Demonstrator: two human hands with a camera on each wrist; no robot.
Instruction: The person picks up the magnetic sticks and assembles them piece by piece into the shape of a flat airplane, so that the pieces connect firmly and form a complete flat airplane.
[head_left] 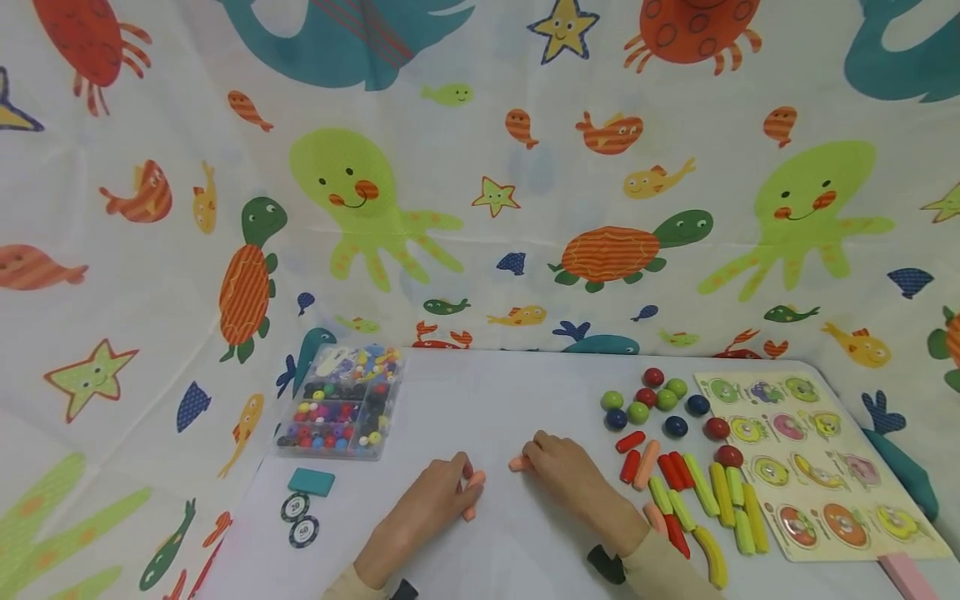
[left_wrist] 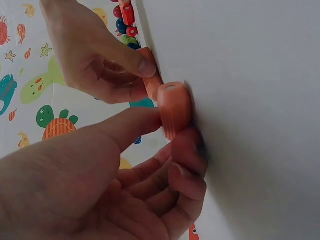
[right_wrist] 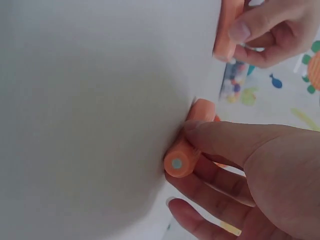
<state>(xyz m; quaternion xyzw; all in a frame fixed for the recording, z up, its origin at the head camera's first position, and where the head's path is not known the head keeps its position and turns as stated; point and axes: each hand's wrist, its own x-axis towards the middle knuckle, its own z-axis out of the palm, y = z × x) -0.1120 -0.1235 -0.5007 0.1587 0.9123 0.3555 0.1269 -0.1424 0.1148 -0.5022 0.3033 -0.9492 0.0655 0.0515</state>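
My left hand [head_left: 427,500] pinches a short orange rounded stick [head_left: 474,493] between thumb and fingers, low over the white table. To its right, my right hand [head_left: 566,479] grips a second orange stick [head_left: 517,463], which lies along the tabletop. In the right wrist view, this stick's end [right_wrist: 176,163] shows a small pale dot, and the thumb presses on its side. The left wrist view shows the left hand's stick [left_wrist: 175,107] end-on, with the thumb on one side and fingers beneath. The two sticks are apart in the head view.
Right of the hands lie several coloured sticks [head_left: 697,483], a yellow banana shape [head_left: 710,557] and red, green and blue balls [head_left: 653,377]. A puzzle board [head_left: 858,546] stretches beyond them. At left are a bead box [head_left: 330,452], a teal block [head_left: 311,482] and two chips [head_left: 303,532].
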